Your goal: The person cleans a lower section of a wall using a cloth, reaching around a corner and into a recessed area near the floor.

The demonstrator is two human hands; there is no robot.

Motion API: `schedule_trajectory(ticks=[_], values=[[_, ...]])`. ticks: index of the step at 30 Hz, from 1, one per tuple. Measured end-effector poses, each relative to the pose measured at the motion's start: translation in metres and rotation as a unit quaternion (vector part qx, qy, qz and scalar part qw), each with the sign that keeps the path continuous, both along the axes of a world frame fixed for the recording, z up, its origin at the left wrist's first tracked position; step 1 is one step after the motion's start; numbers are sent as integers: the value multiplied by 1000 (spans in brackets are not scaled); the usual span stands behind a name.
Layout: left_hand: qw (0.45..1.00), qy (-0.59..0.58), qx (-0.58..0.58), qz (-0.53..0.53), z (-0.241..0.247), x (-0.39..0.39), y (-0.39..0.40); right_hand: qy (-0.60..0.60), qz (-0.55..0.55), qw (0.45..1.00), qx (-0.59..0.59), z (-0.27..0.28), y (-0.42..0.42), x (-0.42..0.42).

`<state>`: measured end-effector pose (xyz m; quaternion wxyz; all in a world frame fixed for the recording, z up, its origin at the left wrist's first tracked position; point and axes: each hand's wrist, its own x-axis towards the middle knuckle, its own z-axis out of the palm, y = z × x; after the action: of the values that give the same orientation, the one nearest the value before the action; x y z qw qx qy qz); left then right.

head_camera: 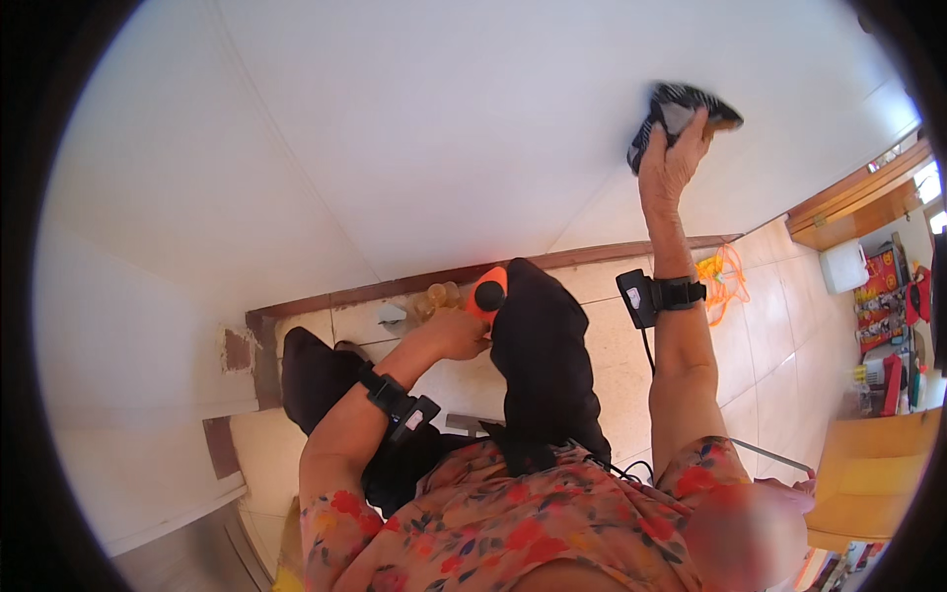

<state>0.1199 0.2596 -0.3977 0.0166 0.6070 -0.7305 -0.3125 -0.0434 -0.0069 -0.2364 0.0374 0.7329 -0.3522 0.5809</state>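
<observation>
My right hand (675,164) is stretched out and pinches a bunched black-and-grey patterned cloth (669,111). The cloth lies against the white wall (473,133); its edges are blurred. Lower down, beside my bent knee, my left hand (457,334) is curled around an orange object (479,288) with a round black part. What kind of object this is cannot be made out, since fingers and trouser leg hide some of it. Black straps with small boxes sit on both of my forearms.
A reddish-brown skirting (562,257) runs along the wall's foot. Clear yellowish containers (438,297) and a whitish item (392,317) stand on the tiled floor behind my left hand. Orange netting or cord (723,285) lies by my right forearm. A wooden chair or stool (865,473) stands right.
</observation>
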Motion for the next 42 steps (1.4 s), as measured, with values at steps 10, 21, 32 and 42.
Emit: schedule_trajectory(ticks=[10,21,32,42], values=[[999,3,-47,5,23,9,5,259,196,907,-267,22,109,143],[990,-118,-63,43,39,19,7,634,309,637,-311,-94,165,188],[996,-62,-63,32,46,10,3,504,123,812,-269,17,-2,-7],[997,-71,13,20,10,9,12,235,-51,969,-54,-113,-14,-36]])
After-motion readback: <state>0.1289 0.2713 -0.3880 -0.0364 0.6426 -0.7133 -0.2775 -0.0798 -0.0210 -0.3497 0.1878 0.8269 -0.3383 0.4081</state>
